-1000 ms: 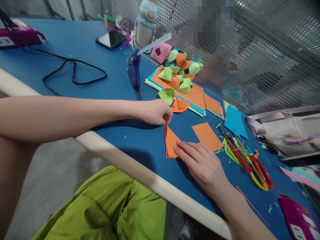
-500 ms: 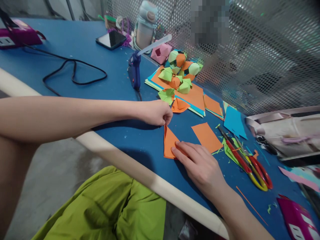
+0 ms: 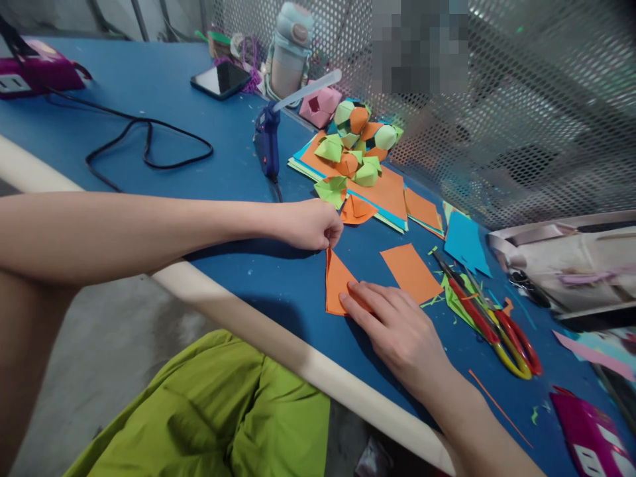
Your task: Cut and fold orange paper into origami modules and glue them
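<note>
A folded orange paper triangle (image 3: 338, 285) lies on the blue table between my hands. My left hand (image 3: 318, 225) is closed in a pinch at its top corner, the fingertips partly hidden by the curled fingers. My right hand (image 3: 397, 324) rests palm down with its fingers stretched out, the fingertips pressing on the triangle's right part and covering it. To the right lies an orange paper rectangle (image 3: 411, 273). Just beyond my left hand sit a folded green paper piece (image 3: 332, 191) and a folded orange paper piece (image 3: 358, 209).
Red-and-yellow-handled scissors (image 3: 489, 321) lie right among green scraps. Behind are stacked coloured sheets (image 3: 390, 189) with folded paper shapes (image 3: 348, 162), a blue glue gun (image 3: 269, 142), a bottle (image 3: 289, 53) and a phone (image 3: 221, 79). A black cord (image 3: 149, 122) loops left; a pale table edge (image 3: 238, 315) runs in front.
</note>
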Available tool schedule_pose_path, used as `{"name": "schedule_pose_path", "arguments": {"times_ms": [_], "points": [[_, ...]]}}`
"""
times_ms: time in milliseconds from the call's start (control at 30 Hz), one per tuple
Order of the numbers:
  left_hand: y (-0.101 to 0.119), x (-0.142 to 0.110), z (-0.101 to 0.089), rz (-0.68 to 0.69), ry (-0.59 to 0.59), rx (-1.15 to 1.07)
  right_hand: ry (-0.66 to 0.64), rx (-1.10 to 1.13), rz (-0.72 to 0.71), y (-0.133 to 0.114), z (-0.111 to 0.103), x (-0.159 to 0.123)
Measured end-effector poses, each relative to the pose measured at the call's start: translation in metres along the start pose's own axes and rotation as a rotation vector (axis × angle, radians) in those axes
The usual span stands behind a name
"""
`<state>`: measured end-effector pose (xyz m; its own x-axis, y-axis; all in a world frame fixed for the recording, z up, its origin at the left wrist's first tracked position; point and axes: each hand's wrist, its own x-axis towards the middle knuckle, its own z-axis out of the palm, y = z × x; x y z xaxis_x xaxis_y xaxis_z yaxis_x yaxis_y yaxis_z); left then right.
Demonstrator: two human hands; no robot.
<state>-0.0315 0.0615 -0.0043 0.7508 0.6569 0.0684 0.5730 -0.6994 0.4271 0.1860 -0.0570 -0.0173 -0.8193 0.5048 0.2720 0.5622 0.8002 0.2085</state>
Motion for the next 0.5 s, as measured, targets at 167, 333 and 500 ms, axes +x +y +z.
{"name": "schedule_pose_path", "arguments": {"times_ms": [167, 333, 500], "points": [[0.001, -0.001, 0.000, -0.035, 0.143, 0.068, -0.006, -0.004, -0.006, 0.000, 0.000, 0.001], [0.032, -0.013, 0.003, 0.249, 0.227, 0.100, -0.002, 0.005, -0.016, 0.000, 0.000, 0.001], [0.045, -0.021, 0.019, 0.440, 0.019, 0.198, 0.005, -0.006, -0.024, 0.001, -0.001, 0.003]]}}
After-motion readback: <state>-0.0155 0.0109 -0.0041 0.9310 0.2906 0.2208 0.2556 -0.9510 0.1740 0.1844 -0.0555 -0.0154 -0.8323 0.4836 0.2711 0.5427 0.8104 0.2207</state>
